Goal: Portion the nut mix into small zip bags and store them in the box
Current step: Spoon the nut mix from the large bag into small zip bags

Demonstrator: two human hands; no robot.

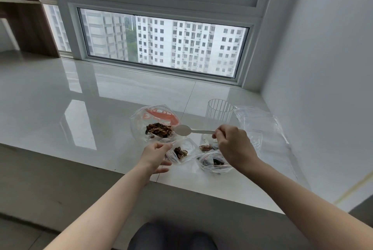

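Note:
A large clear bag point(141, 122) with a red label lies open on the white sill, and brown nut mix point(159, 129) is heaped inside it. My right hand point(234, 144) holds a white plastic spoon point(182, 130) by its handle, its empty bowl beside the nut heap. My left hand point(155, 155) pinches the edge of a small zip bag point(181, 151) that has some nuts in it. Two more small bags with nuts, one point(206, 147) behind the other point(214, 163), lie under my right hand.
A clear ribbed plastic box point(219, 109) stands upright behind the spoon. A pile of empty clear bags point(260, 124) lies to its right by the wall. The glossy sill point(80, 108) ends at a front edge near my forearms. A window runs along the back.

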